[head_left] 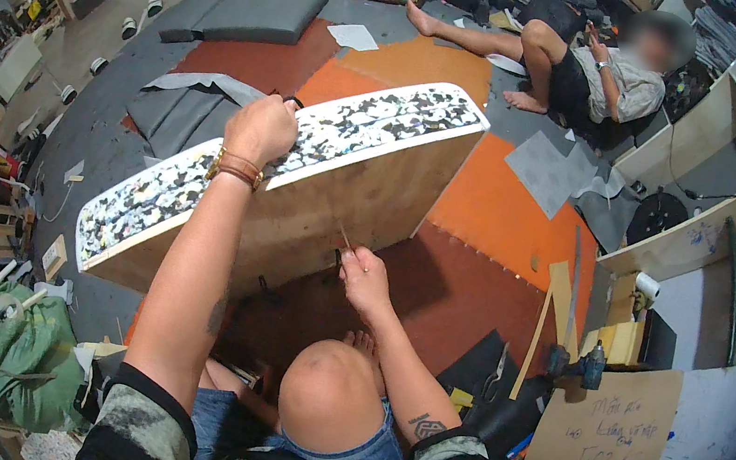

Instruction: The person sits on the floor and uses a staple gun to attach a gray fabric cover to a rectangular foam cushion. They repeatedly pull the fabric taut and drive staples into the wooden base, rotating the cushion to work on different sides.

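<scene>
A wooden panel point(336, 193), edged in white and topped with black-and-white speckled foam point(383, 119), stands tilted in front of me, its bare wood toward my knees. My left hand point(262, 129) is closed at its upper foam side; a small dark loop shows by the fingers, and their inner side is hidden. Low before the wood face, my right hand point(365, 281) is closed around a thin, rod-like tool point(345, 238) that points up toward the panel. A small dark piece shows beside those fingers; its kind is unclear.
Orange and brown sheets point(501, 220) cover the floor. Grey cushions point(248, 15) lie at far left, and a person point(597, 74) reclines at far right. To my right are a cordless drill point(592, 365), scissors point(495, 375) and cardboard point(599, 441). A green sack point(21, 355) sits at left.
</scene>
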The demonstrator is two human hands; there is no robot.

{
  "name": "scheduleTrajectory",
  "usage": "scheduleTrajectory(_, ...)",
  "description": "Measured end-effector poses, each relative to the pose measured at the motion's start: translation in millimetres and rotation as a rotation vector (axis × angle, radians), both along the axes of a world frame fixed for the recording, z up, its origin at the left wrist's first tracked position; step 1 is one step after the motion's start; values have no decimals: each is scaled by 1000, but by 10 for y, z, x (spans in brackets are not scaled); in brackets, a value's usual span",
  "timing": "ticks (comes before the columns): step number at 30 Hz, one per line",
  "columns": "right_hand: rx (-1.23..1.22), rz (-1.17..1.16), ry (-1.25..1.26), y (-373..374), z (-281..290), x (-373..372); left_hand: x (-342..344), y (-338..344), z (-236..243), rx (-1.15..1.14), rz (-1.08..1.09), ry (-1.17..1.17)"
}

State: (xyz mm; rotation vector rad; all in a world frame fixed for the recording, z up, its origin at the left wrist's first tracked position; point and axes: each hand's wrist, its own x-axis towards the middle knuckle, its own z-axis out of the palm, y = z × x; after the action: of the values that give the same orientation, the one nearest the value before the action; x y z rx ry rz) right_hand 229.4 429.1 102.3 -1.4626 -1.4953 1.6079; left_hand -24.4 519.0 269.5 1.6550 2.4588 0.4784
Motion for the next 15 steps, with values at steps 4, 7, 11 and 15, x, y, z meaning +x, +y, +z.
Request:
scheduleTrajectory(4, -336, -22, 398, -20, 28, 85, 143, -124, 122, 64, 46, -50)
scheduleTrajectory(7, -163, 31, 240, -261, -8, 417, 529, -550, 169, 103, 10, -122)
scheduleTrajectory(11, -197, 23, 166, -714, -415, 1010, 608, -819, 265, -71, -220, -445)
scheduleTrajectory(15, -58, 122, -310, -1009, -708, 1474, 326, -753, 222, -149, -239, -764)
